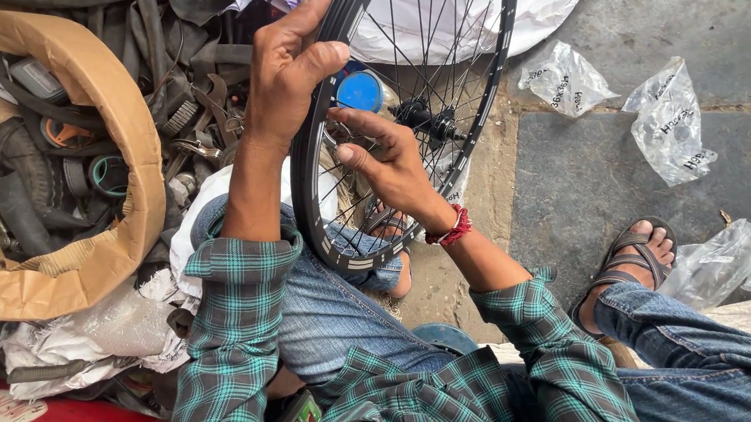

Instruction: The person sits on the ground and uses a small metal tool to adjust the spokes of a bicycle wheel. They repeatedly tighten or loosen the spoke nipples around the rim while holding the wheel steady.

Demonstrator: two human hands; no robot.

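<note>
Bicycle wheel [479, 78] with black rim and thin spokes stands upright on the person's lap, above the stone floor [586, 172]. Left hand [288, 75] grips the rim, thumb pressed over it; right hand [387, 160] pinches a spoke inside.
</note>
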